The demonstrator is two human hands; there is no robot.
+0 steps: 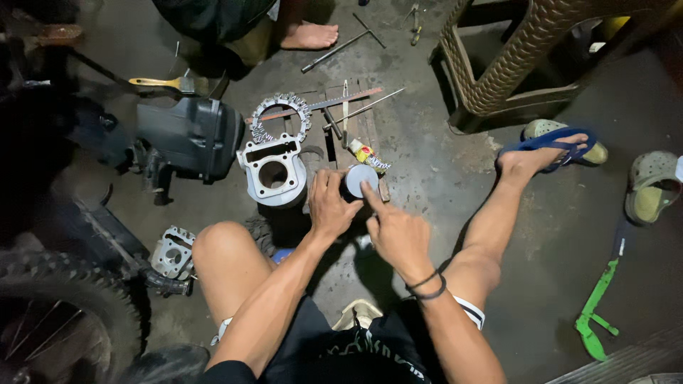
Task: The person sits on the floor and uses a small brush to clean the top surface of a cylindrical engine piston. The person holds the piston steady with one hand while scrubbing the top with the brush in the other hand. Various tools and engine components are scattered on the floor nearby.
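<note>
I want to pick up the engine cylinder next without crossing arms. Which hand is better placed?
Left, probably. The left hand grips the piston right beside the engine cylinder; the right hand lies on the piston's far side.

Bare floor [441, 178] right of hands open; engine cylinder [273, 173], tools [348, 107] crowd left, ahead.

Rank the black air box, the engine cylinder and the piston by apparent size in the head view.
1. Black air box
2. Engine cylinder
3. Piston, partly covered by the left hand and right hand
</note>
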